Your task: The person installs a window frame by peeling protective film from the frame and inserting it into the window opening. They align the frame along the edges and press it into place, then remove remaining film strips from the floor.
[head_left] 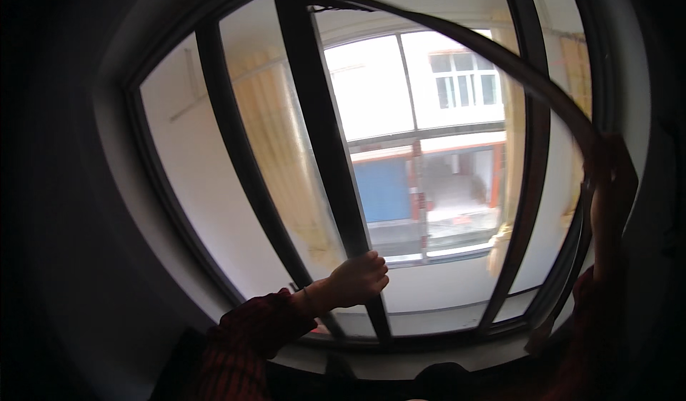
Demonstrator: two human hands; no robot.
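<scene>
My left hand [359, 279] is closed around a dark upright window bar [325, 129] near its lower end. A red and dark checked sleeve covers that forearm, and a thin band circles the wrist. At the right, my right hand [612, 164] is raised and closed on a long dark flexible strip [468, 35]. From the top of the gripped bar the strip arcs across the panes to that hand. Below the hand, a length of it hangs down toward the sill. Shadow blurs the right hand's fingers.
A second dark upright [239, 144] stands left of the gripped bar, and another [534, 129] stands to the right. Beyond the glass are a yellowish curtain [271, 136], a further window and a blue shutter [384, 189]. A pale sill [314, 364] runs below.
</scene>
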